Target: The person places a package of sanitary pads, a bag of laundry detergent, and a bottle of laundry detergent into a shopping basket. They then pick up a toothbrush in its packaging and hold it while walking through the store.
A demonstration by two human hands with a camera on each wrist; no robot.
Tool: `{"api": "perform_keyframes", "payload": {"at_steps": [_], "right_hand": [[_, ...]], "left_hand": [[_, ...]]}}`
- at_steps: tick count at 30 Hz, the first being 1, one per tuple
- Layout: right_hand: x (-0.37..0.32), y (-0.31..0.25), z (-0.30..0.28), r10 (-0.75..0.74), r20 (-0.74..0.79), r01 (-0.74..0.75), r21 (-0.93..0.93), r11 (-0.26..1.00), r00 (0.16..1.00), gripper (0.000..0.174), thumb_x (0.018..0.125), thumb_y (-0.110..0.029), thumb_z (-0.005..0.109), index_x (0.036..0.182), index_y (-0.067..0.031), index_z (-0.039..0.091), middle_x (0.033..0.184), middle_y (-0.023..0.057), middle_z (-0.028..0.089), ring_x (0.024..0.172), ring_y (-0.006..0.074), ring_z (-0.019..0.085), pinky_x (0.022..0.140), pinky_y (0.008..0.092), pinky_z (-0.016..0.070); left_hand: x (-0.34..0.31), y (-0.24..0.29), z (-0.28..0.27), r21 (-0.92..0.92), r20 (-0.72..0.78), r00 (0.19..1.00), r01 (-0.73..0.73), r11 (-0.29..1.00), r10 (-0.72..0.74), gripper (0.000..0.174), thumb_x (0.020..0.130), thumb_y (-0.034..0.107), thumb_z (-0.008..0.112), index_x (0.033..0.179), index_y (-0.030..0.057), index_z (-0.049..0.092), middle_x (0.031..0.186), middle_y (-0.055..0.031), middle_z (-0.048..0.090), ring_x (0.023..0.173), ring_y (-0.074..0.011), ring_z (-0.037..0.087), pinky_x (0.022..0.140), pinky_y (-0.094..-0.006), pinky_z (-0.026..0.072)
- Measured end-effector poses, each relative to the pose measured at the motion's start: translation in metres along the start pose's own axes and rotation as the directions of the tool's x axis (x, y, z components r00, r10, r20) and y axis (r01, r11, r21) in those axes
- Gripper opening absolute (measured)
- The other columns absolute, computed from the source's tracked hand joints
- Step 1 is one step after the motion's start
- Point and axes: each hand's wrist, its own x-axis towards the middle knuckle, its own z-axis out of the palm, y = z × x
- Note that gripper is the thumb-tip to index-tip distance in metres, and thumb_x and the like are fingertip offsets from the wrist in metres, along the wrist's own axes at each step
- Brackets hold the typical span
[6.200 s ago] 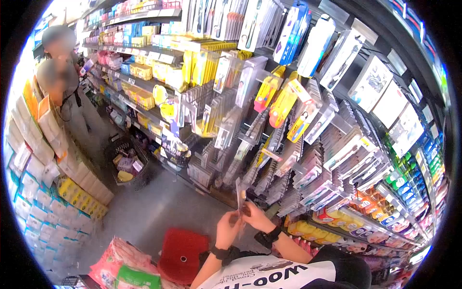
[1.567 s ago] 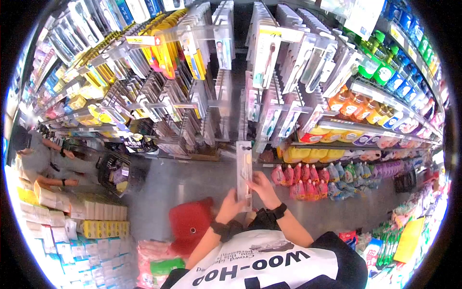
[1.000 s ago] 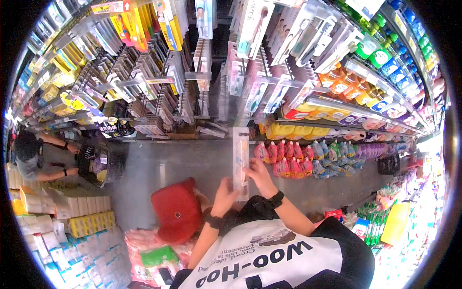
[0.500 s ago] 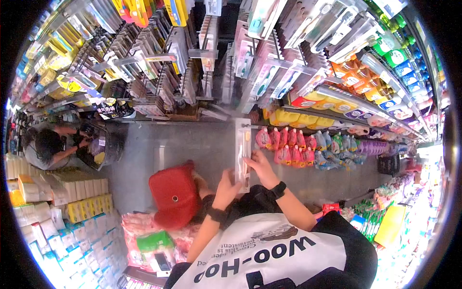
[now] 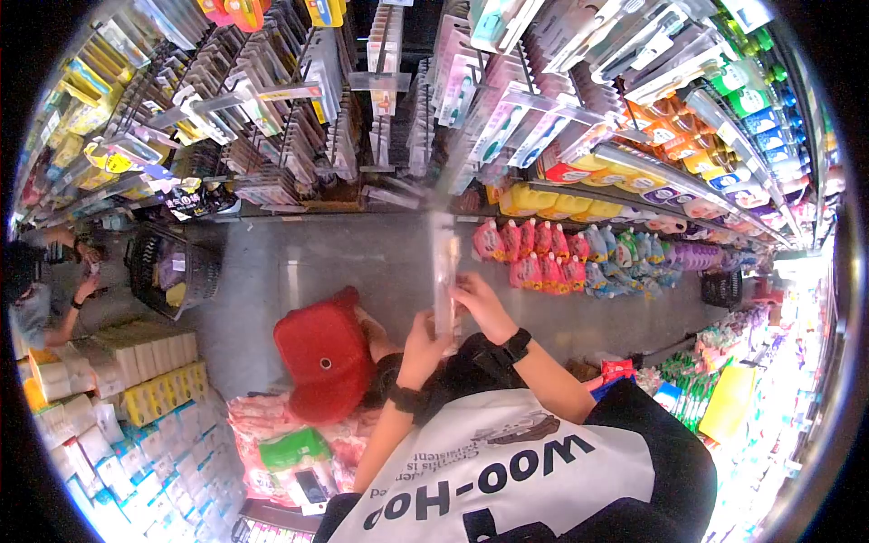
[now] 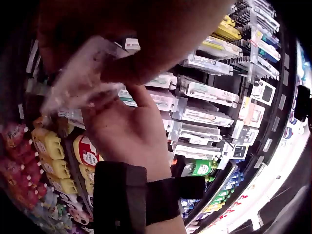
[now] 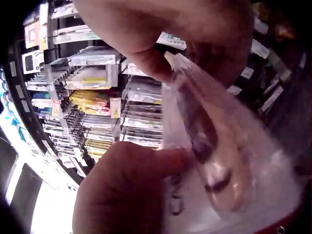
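Observation:
Both hands hold a long, narrow clear toothbrush pack (image 5: 442,258) upright in front of the body. My left hand (image 5: 424,348) grips its lower end in the head view, and my right hand (image 5: 485,309) pinches its right edge a little higher. Close up in the right wrist view, a brown and pale handle (image 7: 197,124) shows through the crinkled plastic. The thumb of the left hand (image 7: 129,187) presses the pack's face there. A glossy side of the pack catches light between the hands in the left wrist view.
Hooks of hanging packs (image 5: 502,136) fill the rack ahead. Bottles (image 5: 670,127) and pink pouches (image 5: 534,240) line the right side. A red seat (image 5: 326,348) stands left of the body, near pink bundles (image 5: 249,425). A person (image 5: 41,290) is beside a black basket (image 5: 149,262).
The view has swung right and down over the rack. The pack, held by both hands throughout, has turned from face-on to more edge-on. At far left, the other person has shifted.

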Motion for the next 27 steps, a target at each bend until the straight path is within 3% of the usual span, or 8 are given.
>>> {"api": "perform_keyframes", "payload": {"at_steps": [2,7,11,13,19,22,27], "right_hand": [[0.000,0.001,0.003,0.047,-0.010,-0.047,0.007,0.999,0.999,0.041,0.082,-0.020,0.057,0.112,0.0026,0.040,0.101,0.0101,0.053,0.090,0.0155,0.052,0.075,0.0278,0.0441],[0.008,0.002,0.005,0.021,0.008,-0.020,-0.053,0.998,1.000,0.040,0.082,-0.021,0.056,0.110,0.0023,0.040,0.097,0.0087,0.054,0.086,0.0143,0.053,0.073,0.0269,0.0439],[0.013,-0.005,0.018,0.041,0.043,-0.038,-0.072,0.997,0.998,0.040,0.081,-0.021,0.057,0.109,0.0023,0.040,0.095,0.0083,0.054,0.084,0.0134,0.054,0.072,0.0260,0.0435],[0.018,-0.004,0.027,0.058,0.057,-0.052,-0.098,0.994,0.997,0.040,0.081,-0.021,0.057,0.108,0.0023,0.040,0.095,0.0084,0.054,0.084,0.0131,0.053,0.072,0.0256,0.0434],[0.033,-0.009,0.065,0.055,0.094,-0.039,-0.160,0.986,0.994,0.042,0.081,-0.022,0.057,0.109,0.0021,0.039,0.095,0.0083,0.054,0.084,0.0129,0.053,0.071,0.0256,0.0432],[0.044,-0.011,0.083,0.072,0.102,-0.054,-0.174,0.983,0.992,0.043,0.081,-0.022,0.057,0.110,0.0023,0.038,0.096,0.0080,0.054,0.084,0.0130,0.053,0.071,0.0251,0.0432],[0.054,-0.019,0.111,0.097,0.085,-0.081,-0.175,0.981,0.992,0.042,0.081,-0.021,0.058,0.111,0.0025,0.038,0.096,0.0077,0.054,0.084,0.0130,0.053,0.071,0.0245,0.0431]], "left_hand": [[-0.001,0.003,-0.001,-0.079,-0.005,0.999,0.046,0.996,-0.047,0.045,0.072,0.012,0.056,0.111,-0.0020,0.038,0.095,-0.0192,0.055,0.088,-0.0265,0.057,0.076,-0.0326,0.0434],[0.000,-0.006,-0.010,0.095,-0.053,0.998,-0.035,0.995,0.040,0.045,0.072,0.009,0.056,0.112,-0.0019,0.038,0.092,-0.0173,0.056,0.082,-0.0248,0.057,0.074,-0.0325,0.0442],[-0.004,-0.005,-0.023,-0.049,-0.024,0.998,0.063,0.997,-0.064,0.043,0.073,0.002,0.053,0.112,-0.0040,0.036,0.098,-0.0132,0.052,0.089,-0.0190,0.053,0.077,-0.0282,0.0429],[-0.003,-0.016,-0.028,-0.004,-0.083,0.997,0.003,1.000,-0.003,0.045,0.071,0.009,0.054,0.112,-0.0016,0.038,0.090,-0.0167,0.057,0.081,-0.0256,0.058,0.073,-0.0327,0.0444],[-0.002,-0.019,-0.056,-0.132,-0.127,0.992,-0.005,0.991,-0.012,0.044,0.071,0.008,0.054,0.110,-0.0019,0.039,0.092,-0.0187,0.057,0.086,-0.0275,0.057,0.077,-0.0331,0.0439],[0.001,-0.015,-0.076,-0.044,-0.181,0.983,-0.014,0.999,0.006,0.042,0.071,0.009,0.055,0.109,-0.0023,0.040,0.096,-0.0205,0.055,0.090,-0.0292,0.056,0.079,-0.0335,0.0429],[0.005,-0.003,-0.107,-0.060,-0.163,0.985,0.049,0.997,-0.058,0.043,0.071,0.009,0.055,0.110,-0.0028,0.041,0.100,-0.0219,0.053,0.094,-0.0303,0.055,0.081,-0.0340,0.0419]]}}
